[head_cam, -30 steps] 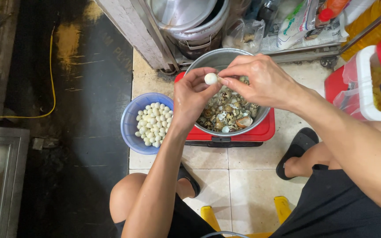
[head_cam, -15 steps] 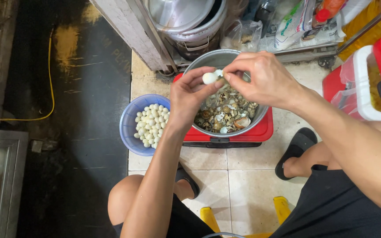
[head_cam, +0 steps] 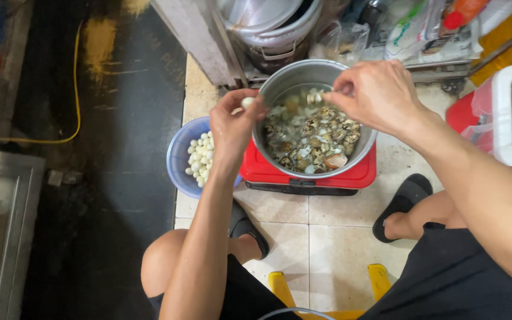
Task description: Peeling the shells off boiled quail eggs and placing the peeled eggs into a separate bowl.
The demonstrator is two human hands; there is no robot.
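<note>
Pot [head_cam: 280, 89]: full of broken shells.
Blue bowl [head_cam: 180, 155]: white peeled eggs.
Left hand [head_cam: 232, 127]: grip pinching an egg [head_cam: 248, 102].
Right hand [head_cam: 380, 95]: pinching a shell bit [head_cam: 314, 96] — blurry.

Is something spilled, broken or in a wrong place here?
Nothing stands out. The shell pieces lie inside the metal pot, the peeled eggs inside the blue bowl, and the floor tiles show no spill.

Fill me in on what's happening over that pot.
A seated person is peeling small eggs. The left hand holds a peeled white egg between blue bowl and metal pot. The right hand pinches a shell piece over the pot, which is full of shells.
</note>
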